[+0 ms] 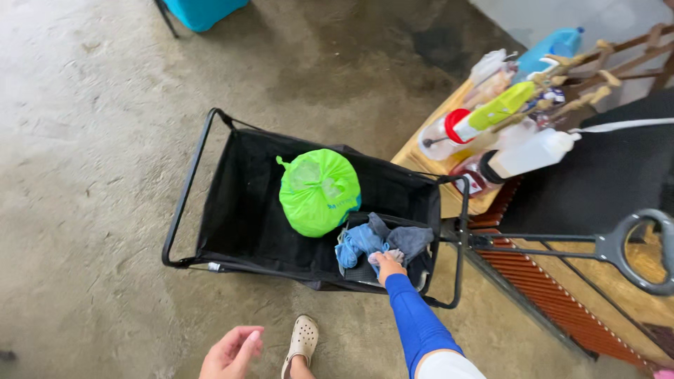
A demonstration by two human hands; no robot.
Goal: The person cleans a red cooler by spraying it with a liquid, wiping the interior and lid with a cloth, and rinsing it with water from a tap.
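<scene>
Your right hand (387, 267), in a blue sleeve, pinches the pile of blue and grey cloths (375, 242) at the black cart's (239, 210) near right corner. Green bag (319, 191) just beside, mid-cart. Left hand (230, 353) loosely spread, holding nothing, over open concrete floor (91, 140); cart's left half open.

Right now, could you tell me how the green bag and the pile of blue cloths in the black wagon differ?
The green bag is one smooth, rounded bundle knotted at the top; the blue cloths are a loose, crumpled heap of several pieces. The green bag is bright lime; the blue cloths are dull blue and grey. The right hand touches the blue cloths, while nothing touches the green bag. The left hand hangs outside. Both lie inside the black wagon.
</scene>
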